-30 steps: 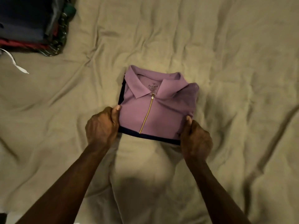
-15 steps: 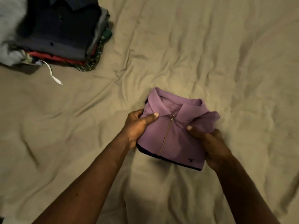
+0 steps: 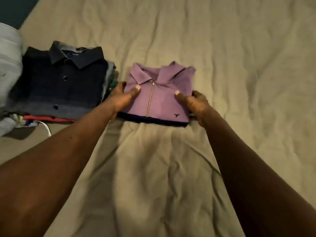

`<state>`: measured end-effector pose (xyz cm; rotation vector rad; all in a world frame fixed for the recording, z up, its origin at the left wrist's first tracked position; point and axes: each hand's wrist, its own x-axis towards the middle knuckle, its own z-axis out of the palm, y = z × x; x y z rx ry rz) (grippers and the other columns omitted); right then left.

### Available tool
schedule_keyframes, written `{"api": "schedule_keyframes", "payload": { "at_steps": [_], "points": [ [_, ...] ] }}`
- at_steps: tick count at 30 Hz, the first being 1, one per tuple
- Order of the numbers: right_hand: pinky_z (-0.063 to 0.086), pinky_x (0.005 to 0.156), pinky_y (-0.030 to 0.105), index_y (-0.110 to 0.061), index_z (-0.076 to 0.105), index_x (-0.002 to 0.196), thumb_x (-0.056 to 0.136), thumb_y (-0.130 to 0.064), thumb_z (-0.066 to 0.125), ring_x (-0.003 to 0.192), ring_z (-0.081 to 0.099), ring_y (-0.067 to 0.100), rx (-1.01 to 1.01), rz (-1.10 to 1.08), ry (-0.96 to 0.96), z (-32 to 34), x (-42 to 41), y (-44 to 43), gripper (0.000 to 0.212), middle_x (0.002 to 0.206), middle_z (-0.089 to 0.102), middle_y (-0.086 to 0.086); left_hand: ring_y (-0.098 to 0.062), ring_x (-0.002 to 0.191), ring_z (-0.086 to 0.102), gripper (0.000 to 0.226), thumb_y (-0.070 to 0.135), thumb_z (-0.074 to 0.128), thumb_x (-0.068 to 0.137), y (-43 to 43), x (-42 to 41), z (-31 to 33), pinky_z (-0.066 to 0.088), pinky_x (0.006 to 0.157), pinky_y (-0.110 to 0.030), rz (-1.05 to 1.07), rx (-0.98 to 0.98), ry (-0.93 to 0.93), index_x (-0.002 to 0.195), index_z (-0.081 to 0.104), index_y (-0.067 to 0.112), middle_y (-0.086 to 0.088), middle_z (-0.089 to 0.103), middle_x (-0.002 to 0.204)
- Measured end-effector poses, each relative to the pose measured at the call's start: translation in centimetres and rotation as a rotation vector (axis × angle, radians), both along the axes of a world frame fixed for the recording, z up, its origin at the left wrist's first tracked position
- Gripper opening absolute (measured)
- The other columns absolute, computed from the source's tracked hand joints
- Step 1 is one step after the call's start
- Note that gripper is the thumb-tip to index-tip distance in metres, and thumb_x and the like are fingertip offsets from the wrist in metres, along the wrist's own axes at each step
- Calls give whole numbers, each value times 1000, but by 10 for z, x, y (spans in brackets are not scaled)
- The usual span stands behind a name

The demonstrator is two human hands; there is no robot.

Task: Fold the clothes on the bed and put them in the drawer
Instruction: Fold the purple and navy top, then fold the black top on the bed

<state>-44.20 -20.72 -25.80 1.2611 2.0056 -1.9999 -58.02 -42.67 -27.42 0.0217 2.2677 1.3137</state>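
From the head camera, a folded purple shirt [image 3: 162,101] sits over the middle of a wrinkled beige bed sheet [image 3: 239,65], collar on its far side and a dark navy hem band [image 3: 153,120] along its near edge. A gold zipper [image 3: 150,100] runs down the shirt's front, and a small dark logo [image 3: 176,115] shows close to its near right corner. The left hand [image 3: 122,98] grips the shirt's left edge, thumb laid flat on top beside the zipper and fingers tucked under the fabric, out of sight. The right hand [image 3: 196,105] grips the shirt's right edge the same way, thumb on top and fingers hidden below. Whether the shirt rests on the sheet or is held just clear of it cannot be told. Just left of the shirt stands a stack of folded clothes [image 3: 63,86] with a dark button-up on top; the left hand's knuckles are close against its side. A white cord [image 3: 47,127] trails from the stack's near edge, and a pale grey cloth bundle [image 3: 8,57] lies further left of the shirt, beyond the stack.
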Motion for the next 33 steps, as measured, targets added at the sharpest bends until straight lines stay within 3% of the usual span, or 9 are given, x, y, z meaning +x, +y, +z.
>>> {"api": "schedule_keyframes", "payload": {
  "at_steps": [1, 3, 6, 9, 13, 17, 20, 26, 33],
  "points": [
    [57, 60, 26, -11, 63, 129, 84, -32, 84, 85, 70, 20, 73, 42, -89, -15, 2, -5, 54, 120, 72, 7, -23, 121, 61, 70, 49, 73, 91, -6, -4, -13, 50, 105, -37, -56, -104, -18, 148, 46, 18, -4, 60, 142],
    [56, 81, 32, -16, 58, 136, 83, -30, 84, 103, 66, 27, 268, 41, -161, -43, 9, -14, 60, 129, 66, 5, -25, 134, 52, 80, 39, 74, 93, -14, -6, -34, 42, 113, -35, -95, -137, -2, 157, 31, 15, -7, 48, 153],
    [51, 101, 33, -20, 58, 135, 84, -31, 81, 113, 64, 24, 325, -34, -77, -61, 16, -22, 57, 129, 67, 2, -24, 137, 48, 79, 31, 72, 96, -17, -5, -41, 36, 109, -26, -78, -122, 62, 159, 28, 14, -8, 44, 157],
    [54, 98, 40, -24, 62, 127, 87, -34, 76, 102, 68, 23, 317, -118, -44, -58, 28, -25, 43, 111, 72, 2, -32, 137, 50, 73, 38, 68, 97, -14, 8, -32, 37, 111, -36, -77, -263, 181, 156, 33, 13, -14, 48, 153],
    [52, 95, 33, -20, 54, 137, 91, -27, 71, 90, 65, 17, 379, -140, 31, -43, 62, -38, 49, 104, 63, -4, -40, 145, 35, 74, 48, 58, 98, -11, 83, -10, 31, 114, -59, -145, -397, 597, 157, 28, 15, -19, 33, 159],
    [51, 87, 18, -21, 55, 137, 92, -15, 68, 94, 62, 11, 515, -205, 141, -35, 141, -38, 48, 120, 57, -1, -32, 154, 25, 70, 48, 53, 96, 9, 183, -4, 25, 119, -59, -364, -219, 745, 156, 34, 17, -13, 28, 165],
    [55, 81, 21, -27, 60, 129, 92, -9, 66, 103, 63, 8, 528, -340, 170, -24, 230, -22, 42, 124, 59, -4, -29, 155, 25, 62, 48, 49, 98, 53, 254, -4, 30, 118, -56, -614, -117, 773, 151, 44, 17, -10, 30, 166],
    [58, 75, 35, -30, 66, 117, 93, -9, 67, 99, 64, 5, 640, -532, -75, -4, 452, 76, 32, 116, 59, -14, -31, 154, 28, 63, 53, 48, 96, 208, 400, -9, 39, 113, -57, -1031, -12, 776, 148, 50, 18, -11, 35, 162],
    [41, 96, 47, -22, 57, 130, 83, -33, 69, 121, 49, 31, 1103, -569, -612, 11, 683, 236, 50, 126, 52, 6, -29, 157, 18, 75, 63, 43, 94, 407, 570, -35, 25, 122, -54, -1146, -82, 796, 154, 39, 20, -9, 27, 167]
  ]
}}
